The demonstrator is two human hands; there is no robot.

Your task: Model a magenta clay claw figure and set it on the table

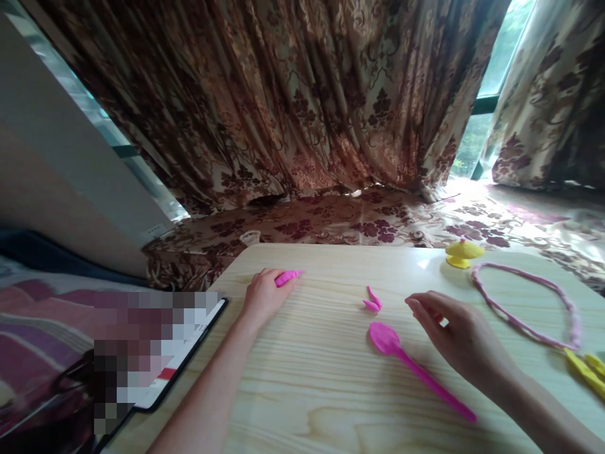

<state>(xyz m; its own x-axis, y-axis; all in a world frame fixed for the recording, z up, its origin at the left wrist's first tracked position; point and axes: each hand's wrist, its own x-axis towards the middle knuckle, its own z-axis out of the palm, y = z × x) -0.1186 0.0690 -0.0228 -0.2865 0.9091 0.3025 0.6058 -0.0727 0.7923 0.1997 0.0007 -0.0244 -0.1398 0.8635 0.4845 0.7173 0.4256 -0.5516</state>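
One pink piece (288, 278) sits grasped in the left fingers (268, 276). Left of the right fingers (428, 302), curled with tips close, grip unclear, lie pink scraps (373, 305); nearer, a spoon (411, 361).

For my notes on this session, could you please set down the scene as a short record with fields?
left hand: grip closed on a pink clay piece
right hand: holding nothing visible, raised beside the spoon
pink spoon: on the table, bowl pointing away from the person
small pink pieces: just beyond the spoon's bowl
yellow object: upright, near the far edge
pink loop: right of the right hand
yellow pieces: at the right, partly cut off
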